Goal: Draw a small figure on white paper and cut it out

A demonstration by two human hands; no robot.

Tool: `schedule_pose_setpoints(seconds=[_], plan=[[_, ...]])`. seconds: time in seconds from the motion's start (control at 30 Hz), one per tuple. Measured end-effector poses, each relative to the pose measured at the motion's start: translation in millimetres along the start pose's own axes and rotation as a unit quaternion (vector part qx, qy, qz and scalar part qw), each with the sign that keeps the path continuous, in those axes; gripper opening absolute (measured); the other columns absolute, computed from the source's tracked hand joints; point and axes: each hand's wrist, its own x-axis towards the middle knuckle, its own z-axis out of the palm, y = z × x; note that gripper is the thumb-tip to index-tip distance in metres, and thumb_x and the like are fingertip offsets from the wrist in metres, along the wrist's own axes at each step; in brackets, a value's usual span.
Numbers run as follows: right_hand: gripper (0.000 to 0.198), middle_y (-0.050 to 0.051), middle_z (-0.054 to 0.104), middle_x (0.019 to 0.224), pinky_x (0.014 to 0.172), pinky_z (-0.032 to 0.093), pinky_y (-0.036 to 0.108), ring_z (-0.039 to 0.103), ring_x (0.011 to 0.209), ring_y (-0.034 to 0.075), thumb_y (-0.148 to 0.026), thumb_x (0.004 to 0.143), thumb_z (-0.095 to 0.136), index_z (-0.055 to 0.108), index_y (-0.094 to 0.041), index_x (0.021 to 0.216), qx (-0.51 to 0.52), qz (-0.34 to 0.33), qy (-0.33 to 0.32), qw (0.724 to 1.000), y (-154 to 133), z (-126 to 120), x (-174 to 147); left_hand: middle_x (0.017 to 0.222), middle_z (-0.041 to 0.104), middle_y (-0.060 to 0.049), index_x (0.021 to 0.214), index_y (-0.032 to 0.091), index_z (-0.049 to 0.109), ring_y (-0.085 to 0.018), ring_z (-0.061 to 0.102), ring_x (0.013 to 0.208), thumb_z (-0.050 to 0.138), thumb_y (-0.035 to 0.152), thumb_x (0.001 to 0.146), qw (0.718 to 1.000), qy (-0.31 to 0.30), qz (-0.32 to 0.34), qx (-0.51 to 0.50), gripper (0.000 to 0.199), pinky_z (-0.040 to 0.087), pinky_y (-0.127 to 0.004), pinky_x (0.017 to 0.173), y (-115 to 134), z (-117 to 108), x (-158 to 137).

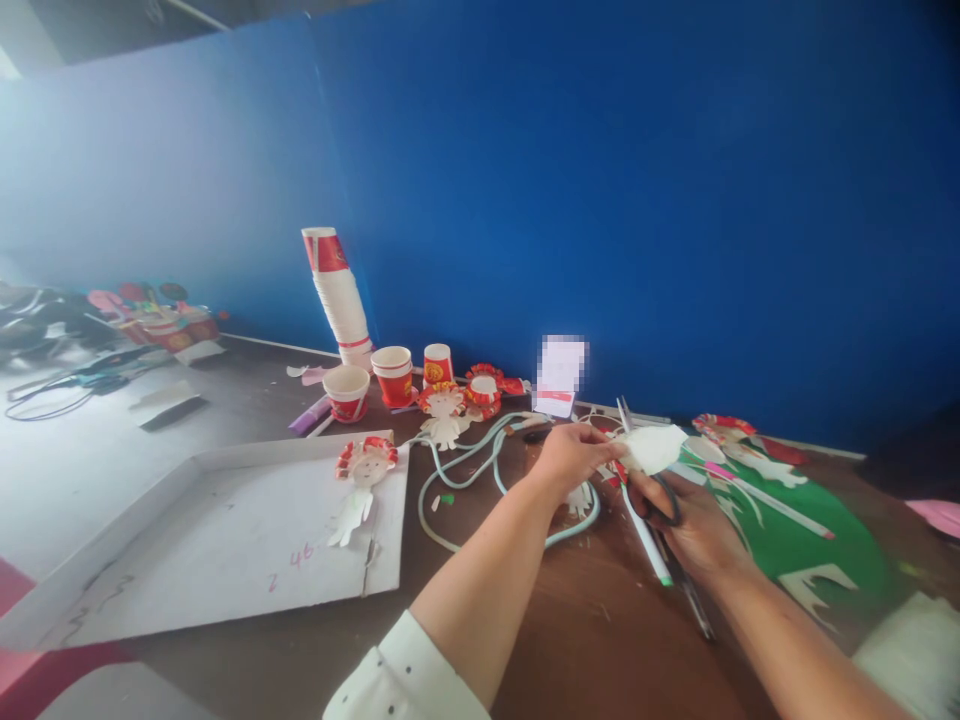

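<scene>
Taking the white paper (654, 448) as the middle of the clock, with twelve straight ahead, the right hand (701, 530) lies at five o'clock, its fingers curled round the black handles of the scissors (670, 500). The blades point toward twelve by the paper's left edge and look barely parted, though the paper hides much of them. The left hand (574, 455), at nine o'clock, pinches that same edge between thumb and fingers, holding the paper above the table (585, 640). The step in hand looks like cutting this paper; I judge the next move calls for a steady pinch and fingertips clear of the blades.

A marker (646, 540) with a green end lies at six o'clock, just below the paper. At four is a green sheet (832, 530) with paper scraps on it. At eight, a pale cable (457, 540) loops over the table.

At nine, a shallow white tray (247, 540) bears a paper figure (366, 465) with a red frill, near its right rim. Farther, between nine and ten, a cup (349, 408) shows its pale inside wall; beside it, another cup (394, 390) seems to have one nested in it. Behind them, at ten, leans a tall stack of cups (341, 300). Well off, just past nine, blurred red cups (176, 335) hold pink, red and dark pieces.
</scene>
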Motion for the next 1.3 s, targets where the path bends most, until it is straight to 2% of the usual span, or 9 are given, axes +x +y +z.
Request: schedule_pose_setpoints(seconds=[0.13, 0.23, 0.33, 0.43, 0.57, 0.73, 1.07, 1.17, 1.3], plan=[[0.025, 0.000, 0.064, 0.069, 0.056, 0.044, 0.030, 0.057, 0.065, 0.019, -0.049, 0.072, 0.076, 0.066, -0.026, 0.071, 0.104, 0.005, 0.039, 0.994, 5, -1, 5, 0.063, 0.061, 0.001, 0.071, 0.015, 0.066, -0.010, 0.052, 0.059, 0.077, 0.031, 0.069, 1.000, -0.008, 0.008, -0.029, 0.019, 0.042, -0.025, 0.066, -1, -1, 1], [0.030, 0.001, 0.068, 0.084, 0.057, 0.047, 0.031, 0.061, 0.068, 0.020, -0.048, 0.070, 0.077, 0.068, -0.029, 0.091, 0.156, -0.018, 0.099, 0.983, 5, -1, 10, 0.061, 0.059, 0.001, 0.070, 0.015, 0.065, -0.009, 0.051, 0.057, 0.077, 0.030, 0.068, 1.000, -0.006, 0.001, -0.019, 0.020, 0.040, -0.024, 0.062, 0, -2, -1], [0.041, 0.002, 0.070, 0.098, 0.060, 0.050, 0.033, 0.065, 0.072, 0.021, -0.046, 0.073, 0.074, 0.065, -0.030, 0.109, 0.151, -0.048, 0.123, 0.980, 3, -4, 14, 0.059, 0.056, 0.003, 0.071, 0.016, 0.064, -0.009, 0.047, 0.055, 0.077, 0.030, 0.067, 1.000, -0.011, 0.001, 0.017, 0.019, 0.036, -0.024, 0.059, -1, -3, -1], [0.046, 0.004, 0.071, 0.098, 0.065, 0.051, 0.034, 0.067, 0.076, 0.023, -0.044, 0.074, 0.073, 0.063, -0.028, 0.117, 0.107, -0.078, 0.126, 0.983, 3, -7, 15, 0.064, 0.059, 0.003, 0.073, 0.016, 0.065, -0.009, 0.048, 0.058, 0.077, 0.029, 0.066, 0.998, -0.036, 0.008, 0.046, 0.019, 0.037, -0.024, 0.061, -5, -3, 1], [0.050, 0.003, 0.072, 0.090, 0.065, 0.050, 0.032, 0.066, 0.076, 0.023, -0.041, 0.071, 0.074, 0.065, -0.024, 0.117, 0.055, -0.095, 0.139, 0.984, 4, -9, 12, 0.070, 0.062, 0.000, 0.075, 0.016, 0.066, -0.010, 0.052, 0.062, 0.078, 0.028, 0.063, 0.998, -0.060, -0.003, 0.033, 0.020, 0.039, -0.025, 0.064, -15, -2, 7], [0.050, -0.002, 0.070, 0.072, 0.054, 0.043, 0.028, 0.059, 0.058, 0.017, -0.039, 0.067, 0.076, 0.066, -0.023, 0.114, 0.042, -0.054, 0.155, 0.986, -5, -4, 7, 0.066, 0.061, 0.000, 0.071, 0.014, 0.063, -0.010, 0.052, 0.060, 0.083, 0.031, 0.057, 0.996, -0.051, -0.014, -0.066, 0.029, 0.040, -0.024, 0.063, -21, -1, 12], [0.044, -0.002, 0.074, 0.084, 0.060, 0.048, 0.029, 0.067, 0.069, 0.020, -0.029, 0.069, 0.071, 0.065, -0.028, 0.112, 0.060, -0.020, 0.063, 0.996, -9, 6, 2, 0.064, 0.061, -0.001, 0.070, 0.012, 0.062, -0.008, 0.054, 0.057, 0.085, 0.032, 0.054, 0.973, -0.004, -0.043, -0.225, 0.035, 0.042, -0.023, 0.059, -10, 7, 5], [0.043, -0.001, 0.075, 0.087, 0.066, 0.050, 0.030, 0.069, 0.076, 0.022, -0.029, 0.069, 0.071, 0.065, -0.027, 0.111, 0.043, -0.029, 0.060, 0.997, -9, 7, 3, 0.067, 0.063, -0.002, 0.073, 0.012, 0.063, -0.011, 0.057, 0.060, 0.086, 0.034, 0.054, 0.965, 0.002, -0.040, -0.258, 0.036, 0.045, -0.025, 0.062, -11, 10, 3], [0.041, -0.002, 0.075, 0.080, 0.064, 0.050, 0.031, 0.069, 0.071, 0.022, -0.028, 0.068, 0.073, 0.066, -0.028, 0.108, 0.066, -0.015, 0.072, 0.995, -9, 9, 3, 0.073, 0.066, -0.003, 0.081, 0.013, 0.067, -0.012, 0.059, 0.064, 0.085, 0.033, 0.056, 0.965, -0.009, -0.032, -0.262, 0.037, 0.046, -0.025, 0.064, -11, 15, -1]])
